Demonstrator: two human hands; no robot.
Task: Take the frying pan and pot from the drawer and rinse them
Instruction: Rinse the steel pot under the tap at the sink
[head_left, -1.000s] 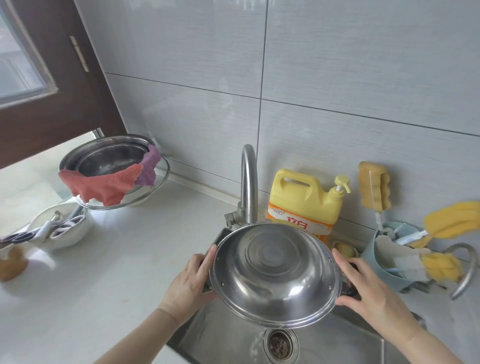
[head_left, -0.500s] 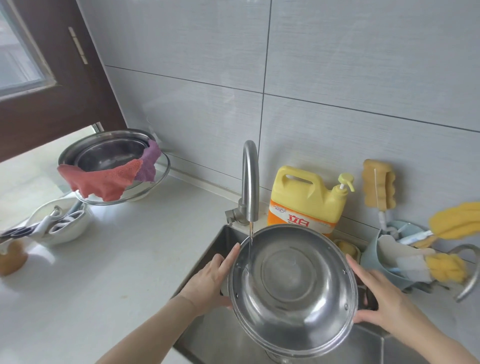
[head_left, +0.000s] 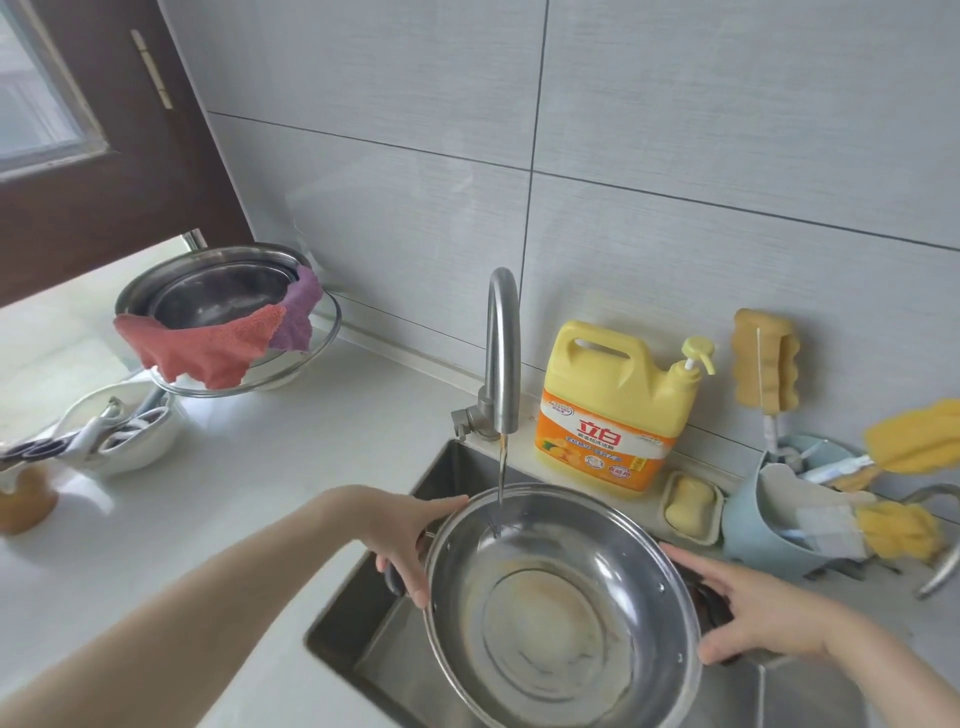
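Observation:
A shiny steel pot (head_left: 561, 613) is held over the sink (head_left: 363, 639), its open side tilted up towards me. My left hand (head_left: 405, 540) grips its dark left handle and my right hand (head_left: 753, 608) grips the right handle. A thin stream of water falls from the curved steel faucet (head_left: 501, 358) onto the inner wall near the far rim. No frying pan is in view.
A yellow detergent jug (head_left: 618, 405) and a soap dish (head_left: 691, 501) stand behind the sink. A blue caddy (head_left: 769, 535) with yellow sponges sits at right. On the white counter at left are steel bowls with red and purple cloths (head_left: 223, 322) and a white bowl (head_left: 124, 436) of utensils.
The pot was bottom-up a second ago; it has been turned so its inside faces up and lowered under the faucet. Water now runs into it.

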